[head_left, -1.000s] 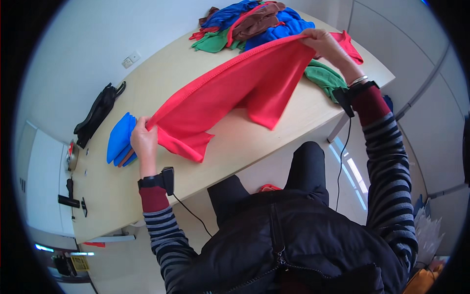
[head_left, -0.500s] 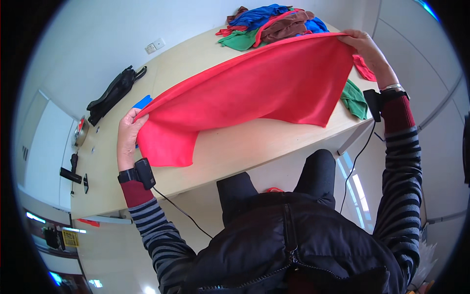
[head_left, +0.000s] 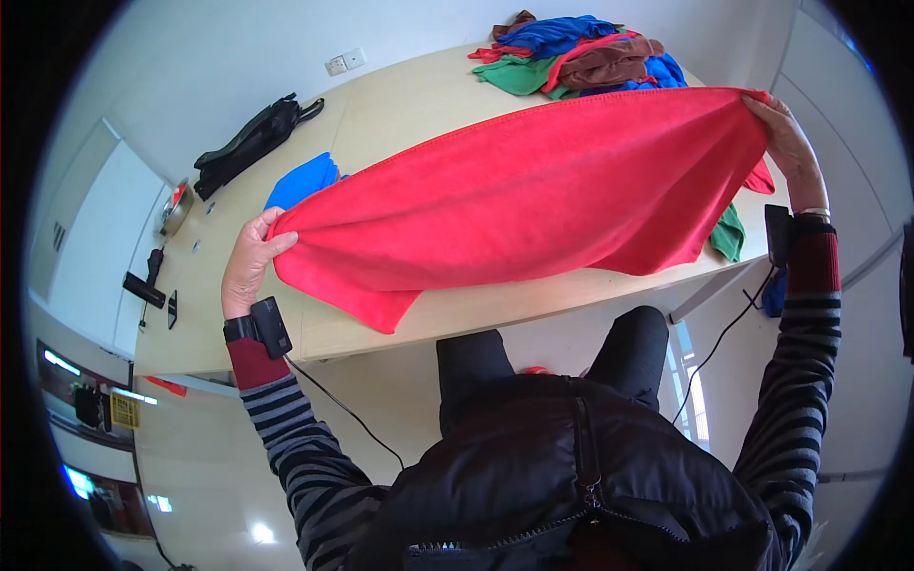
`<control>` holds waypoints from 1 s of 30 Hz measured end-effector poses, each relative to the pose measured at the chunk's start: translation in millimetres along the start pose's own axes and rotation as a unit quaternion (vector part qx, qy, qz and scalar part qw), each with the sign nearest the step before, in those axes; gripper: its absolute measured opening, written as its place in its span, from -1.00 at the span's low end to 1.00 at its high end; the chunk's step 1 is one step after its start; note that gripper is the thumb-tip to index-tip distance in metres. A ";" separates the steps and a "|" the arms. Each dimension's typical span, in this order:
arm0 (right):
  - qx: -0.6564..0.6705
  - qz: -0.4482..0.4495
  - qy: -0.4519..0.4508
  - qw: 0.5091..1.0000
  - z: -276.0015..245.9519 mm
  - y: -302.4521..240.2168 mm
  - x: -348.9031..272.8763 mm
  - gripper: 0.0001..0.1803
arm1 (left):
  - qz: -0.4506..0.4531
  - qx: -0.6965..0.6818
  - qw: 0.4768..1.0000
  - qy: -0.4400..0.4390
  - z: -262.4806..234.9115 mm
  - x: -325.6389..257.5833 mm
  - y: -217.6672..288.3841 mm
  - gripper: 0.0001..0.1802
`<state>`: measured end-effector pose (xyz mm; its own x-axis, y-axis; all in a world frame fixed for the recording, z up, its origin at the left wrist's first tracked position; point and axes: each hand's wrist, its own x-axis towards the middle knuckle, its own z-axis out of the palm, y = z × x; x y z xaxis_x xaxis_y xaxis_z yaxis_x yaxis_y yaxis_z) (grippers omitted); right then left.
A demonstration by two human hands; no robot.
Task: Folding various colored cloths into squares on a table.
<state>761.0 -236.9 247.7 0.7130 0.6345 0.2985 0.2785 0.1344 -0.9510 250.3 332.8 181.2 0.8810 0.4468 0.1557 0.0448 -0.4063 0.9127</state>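
A red cloth (head_left: 524, 195) is stretched wide between my two hands, above the near part of the table. My left hand (head_left: 251, 255) pinches its left corner between thumb and fingers. At the opposite end, my right hand (head_left: 788, 138) grips the right corner. The cloth's far edge runs taut from hand to hand, while its lower side hangs loose in folds. Just beyond my left hand lies a folded blue cloth (head_left: 303, 179), partly covered by the red one. A green cloth (head_left: 728, 234) shows below the right end, close to the table edge.
On the pale wooden table (head_left: 400, 105), a heap of mixed coloured cloths (head_left: 581, 55) lies at the back right. A black bag (head_left: 252, 143) rests at the far left, with a metal bowl (head_left: 176, 211) and a phone (head_left: 172, 310) nearer. Cables run from both wrists.
Both hands have spread slightly farther apart, drawing the red cloth's top edge tauter. More of the blue cloth shows, and the whole view has shifted.
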 end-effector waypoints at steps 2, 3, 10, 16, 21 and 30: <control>0.029 -0.004 -0.011 1.000 2.8 5.8 2.6 -0.80 | 0.009 -0.061 0.998 0.011 -9.0 -2.4 -14.1 -0.72; 0.070 -0.009 -0.023 0.997 6.3 9.0 4.6 -0.81 | 0.015 -0.092 0.996 0.017 -12.7 -2.6 -22.1 -0.70; 0.198 -0.021 -0.002 0.980 9.6 24.6 16.5 -0.84 | 0.116 -0.294 0.945 0.089 -20.4 1.5 -57.9 -0.60; 0.103 0.073 0.071 0.989 52.3 25.3 14.9 -0.83 | 0.038 -0.379 0.915 0.135 -12.1 17.9 -50.9 -0.60; 0.088 0.092 0.054 0.990 57.2 27.5 12.5 -0.75 | -0.048 -0.419 0.898 0.128 0.9 23.2 -36.5 -0.64; -0.129 0.072 0.077 0.986 162.7 -18.7 -10.1 -0.70 | 0.002 -0.297 0.941 0.163 37.5 27.4 27.3 -0.71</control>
<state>643.9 -122.0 249.3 0.8411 0.5063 0.1902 0.3077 -0.1587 -0.9382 293.3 304.1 196.2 0.6849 0.7065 0.1781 -0.3147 0.0664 0.9469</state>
